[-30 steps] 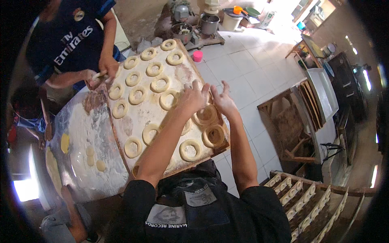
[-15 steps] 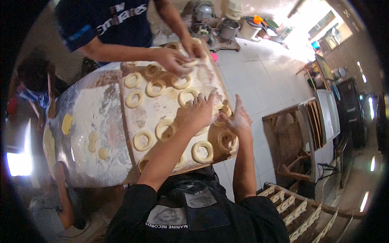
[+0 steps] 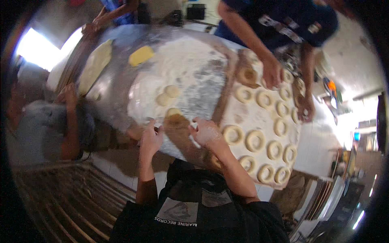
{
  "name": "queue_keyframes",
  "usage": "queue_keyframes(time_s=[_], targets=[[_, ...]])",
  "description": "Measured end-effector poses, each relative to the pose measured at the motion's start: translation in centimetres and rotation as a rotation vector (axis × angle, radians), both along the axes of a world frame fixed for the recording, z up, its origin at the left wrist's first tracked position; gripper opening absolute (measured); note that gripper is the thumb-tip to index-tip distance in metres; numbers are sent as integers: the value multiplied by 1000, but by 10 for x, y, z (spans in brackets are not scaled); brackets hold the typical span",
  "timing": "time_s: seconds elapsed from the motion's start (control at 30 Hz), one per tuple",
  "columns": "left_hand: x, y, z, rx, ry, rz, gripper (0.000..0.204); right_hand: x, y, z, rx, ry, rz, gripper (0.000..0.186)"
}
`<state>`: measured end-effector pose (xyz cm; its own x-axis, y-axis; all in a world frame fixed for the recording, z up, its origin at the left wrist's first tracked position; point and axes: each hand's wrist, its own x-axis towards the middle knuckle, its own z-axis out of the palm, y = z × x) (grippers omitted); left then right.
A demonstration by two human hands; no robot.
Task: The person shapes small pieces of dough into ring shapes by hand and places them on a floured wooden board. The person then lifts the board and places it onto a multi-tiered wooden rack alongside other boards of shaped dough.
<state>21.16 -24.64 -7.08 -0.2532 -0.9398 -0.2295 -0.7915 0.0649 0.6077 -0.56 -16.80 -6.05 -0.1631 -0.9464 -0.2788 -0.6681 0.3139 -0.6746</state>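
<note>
My left hand (image 3: 152, 136) is at the near part of the floured metal tabletop (image 3: 194, 93), fingers curved and apart, holding nothing. My right hand (image 3: 204, 131) is a little to its right, also open with curled fingers and dusted with flour. A small dough disc (image 3: 174, 112) lies in shadow just beyond the space between them. More pale discs (image 3: 171, 91) lie farther up. To the right, a floured board (image 3: 248, 115) bears several dough rings (image 3: 254, 141). It is too blurred to tell whether my fingertips touch the surface.
A co-worker's hand (image 3: 271, 75) reaches over the board from the far right. Other people's arms are at the top left (image 3: 111, 15) and left (image 3: 71, 129). A yellow block (image 3: 141, 56) and long dough piece (image 3: 95, 67) lie on the table; slatted racks (image 3: 69, 202) stand bottom left.
My view has swung left. My hands have moved from above the ring board to the floured metal top. The co-worker's hands have moved over the board.
</note>
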Motion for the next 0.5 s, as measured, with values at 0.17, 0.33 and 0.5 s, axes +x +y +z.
queue_keyframes(time_s=[0.17, 0.33, 0.5], targets=[[41, -19, -24, 190, 135, 36, 38, 49, -71, -40, -43, 327, -50, 38], [15, -40, 9, 493, 225, -49, 37, 54, -95, -22, 85, -12, 31, 40], [16, -63, 15, 195, 504, -331, 33, 54, -74, 30, -71, -456, -144, 39]])
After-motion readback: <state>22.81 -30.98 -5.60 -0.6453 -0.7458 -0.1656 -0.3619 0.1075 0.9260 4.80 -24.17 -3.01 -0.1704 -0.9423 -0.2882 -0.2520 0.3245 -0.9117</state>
